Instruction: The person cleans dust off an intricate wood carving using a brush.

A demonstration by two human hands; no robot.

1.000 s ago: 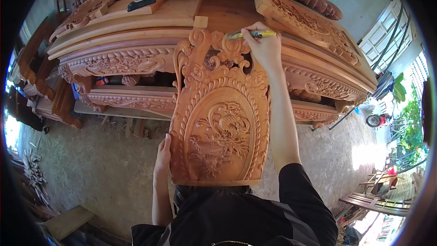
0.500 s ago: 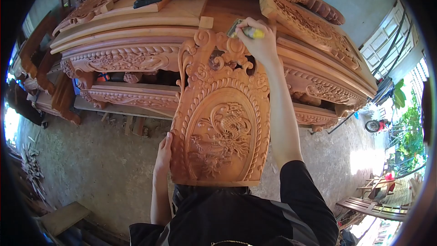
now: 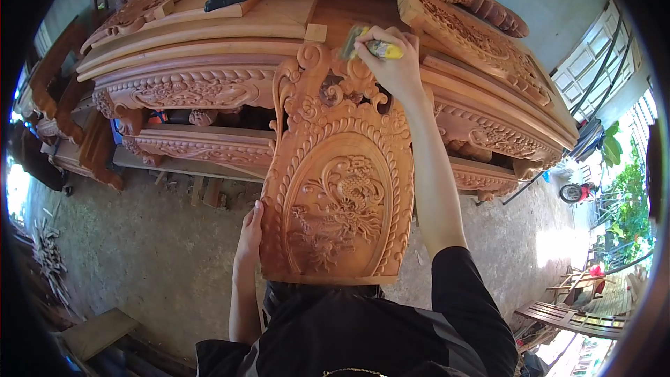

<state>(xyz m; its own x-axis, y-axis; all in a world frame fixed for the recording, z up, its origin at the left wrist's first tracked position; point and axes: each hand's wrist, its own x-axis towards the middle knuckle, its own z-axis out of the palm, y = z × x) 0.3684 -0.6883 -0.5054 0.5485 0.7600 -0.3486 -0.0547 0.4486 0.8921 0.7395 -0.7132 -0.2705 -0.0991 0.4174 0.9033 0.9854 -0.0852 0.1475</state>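
Observation:
A carved wooden panel [image 3: 342,195] with a dragon in an oval border leans between my body and the furniture in front. My left hand [image 3: 251,234] grips its lower left edge, thumb lying along the front and the other fingers hidden behind. In my right hand [image 3: 391,59] is a paintbrush [image 3: 385,49] with a yellow-tipped handle, pinched between thumb and fingers. The brush's bristles [image 3: 351,42] point left, at the scrolled top of the panel.
A carved wooden table [image 3: 195,91] spans the view ahead. On it lie a black object [image 3: 225,1], a small wood block [image 3: 316,33] and another carved panel [image 3: 481,42]. A slatted wooden piece [image 3: 572,320] stands at right, a board [image 3: 101,331] at lower left.
My right hand has shifted slightly left with the paintbrush, and the bristles have moved left and turned a little. The left hand and the panel look nearly the same.

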